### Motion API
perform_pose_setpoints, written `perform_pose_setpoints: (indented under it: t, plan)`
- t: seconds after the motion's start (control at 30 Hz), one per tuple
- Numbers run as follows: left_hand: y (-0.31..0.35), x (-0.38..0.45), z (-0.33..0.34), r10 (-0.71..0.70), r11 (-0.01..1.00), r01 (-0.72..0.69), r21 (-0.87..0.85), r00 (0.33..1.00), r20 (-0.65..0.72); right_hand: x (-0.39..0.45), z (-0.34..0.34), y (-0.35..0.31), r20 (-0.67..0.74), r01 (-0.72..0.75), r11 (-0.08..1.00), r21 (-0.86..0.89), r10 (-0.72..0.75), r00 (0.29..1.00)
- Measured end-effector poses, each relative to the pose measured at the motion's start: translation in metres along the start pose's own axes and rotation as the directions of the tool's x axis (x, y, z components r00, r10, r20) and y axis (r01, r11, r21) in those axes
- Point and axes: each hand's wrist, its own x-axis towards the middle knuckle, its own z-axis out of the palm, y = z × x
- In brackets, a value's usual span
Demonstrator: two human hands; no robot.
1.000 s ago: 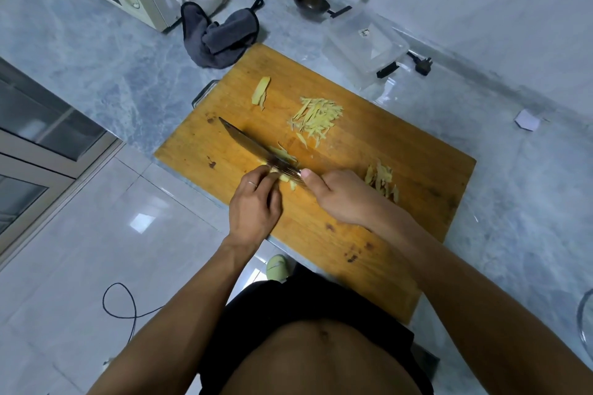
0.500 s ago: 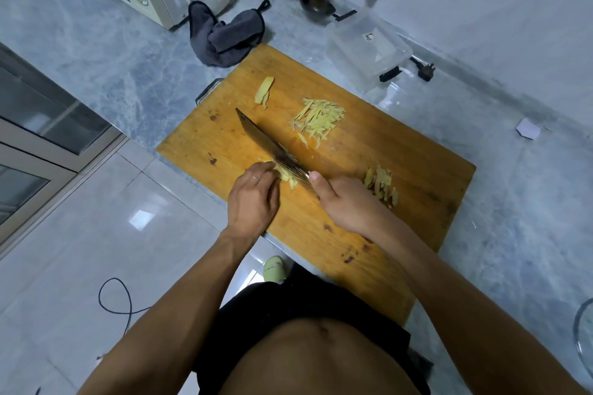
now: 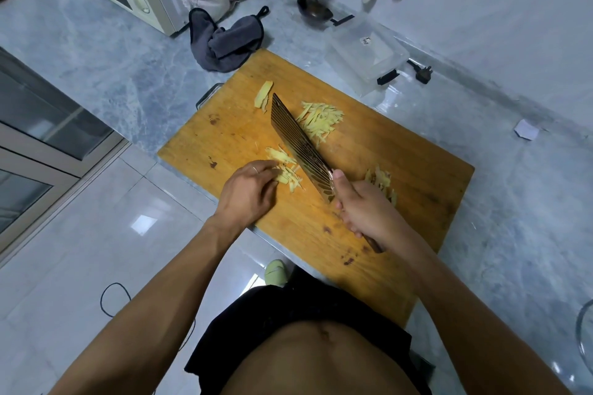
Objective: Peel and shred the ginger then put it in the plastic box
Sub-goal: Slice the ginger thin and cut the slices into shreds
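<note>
- The right hand [image 3: 362, 208] has its grip wrapped round the handle of the knife [image 3: 298, 144], thumb on the blade, which is tilted to show its flat side at centre frame.
- The left hand [image 3: 248, 189] rests with relaxed fingers on ginger strips [image 3: 287, 167] just left of the blade, holding nothing.
- A shredded ginger pile [image 3: 321, 119] lies right of the blade on the chopping board [image 3: 401, 154].
- The plastic box [image 3: 365, 53] stands on the bench [image 3: 96, 51], upper right.
</note>
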Motion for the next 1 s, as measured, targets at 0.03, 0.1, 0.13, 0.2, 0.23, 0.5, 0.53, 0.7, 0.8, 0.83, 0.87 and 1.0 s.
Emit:
perform_pose_setpoints:
  t: [0.03, 0.1, 0.13, 0.2, 0.23, 0.5, 0.53, 0.7, 0.8, 0.83, 0.87, 1.0]
  plan:
    - [-0.002, -0.001, 0.0, 0.004, 1.0, -0.004, 0.008, 1.0, -0.01, 0.0, 0.0, 0.0, -0.003, -0.002, 1.0, 0.006, 0.003, 1.0]
    - [-0.005, -0.004, 0.001, 0.006, 1.0, -0.006, 0.014, 0.999, -0.037, 0.0, 0.001, 0.0, -0.007, -0.005, 1.0, 0.02, 0.005, 1.0]
    - [-0.005, -0.005, 0.002, -0.004, 1.0, 0.004, 0.016, 0.999, -0.05, 0.0, 0.001, 0.0, -0.008, -0.005, 1.0, 0.024, 0.005, 1.0]
    - [-0.001, -0.005, 0.002, -0.033, 0.999, 0.034, 0.016, 0.997, -0.064, 0.0, 0.001, 0.0, -0.006, -0.005, 0.999, 0.035, 0.006, 1.0]
    - [0.002, -0.004, 0.001, -0.039, 0.999, 0.04, 0.014, 0.997, -0.069, 0.0, 0.001, -0.001, -0.005, -0.007, 0.999, 0.04, 0.007, 1.0]
    - [0.01, 0.066, -0.036, -0.024, 0.992, -0.031, 0.122, 0.905, 0.424, 0.0, 0.002, -0.002, -0.026, -0.014, 0.998, 0.057, 0.016, 1.0]
    - [0.011, 0.076, -0.037, -0.03, 0.985, -0.058, 0.163, 0.87, 0.492, 0.001, 0.002, -0.001, -0.031, -0.018, 0.998, 0.06, 0.02, 0.999]
    - [0.012, 0.112, -0.046, 0.06, 0.892, -0.357, 0.278, 0.703, 0.709, -0.002, 0.0, 0.004, -0.063, -0.025, 0.997, 0.074, 0.029, 0.998]
    - [0.008, 0.118, -0.049, 0.146, 0.814, -0.49, 0.31, 0.691, 0.709, -0.002, -0.001, 0.006, -0.06, -0.028, 0.996, 0.086, 0.033, 0.998]
    - [0.008, 0.118, -0.049, 0.138, 0.827, -0.467, 0.312, 0.708, 0.693, -0.002, -0.001, 0.006, -0.06, -0.033, 0.996, 0.088, 0.038, 0.997]
    - [0.008, 0.117, -0.048, 0.118, 0.855, -0.415, 0.311, 0.74, 0.662, -0.001, -0.002, 0.007, -0.061, -0.038, 0.995, 0.089, 0.043, 0.997]
    - [0.001, 0.094, -0.039, 0.071, 0.965, -0.176, 0.195, 0.889, 0.453, 0.001, -0.001, 0.008, -0.062, -0.032, 0.997, 0.068, 0.037, 0.997]
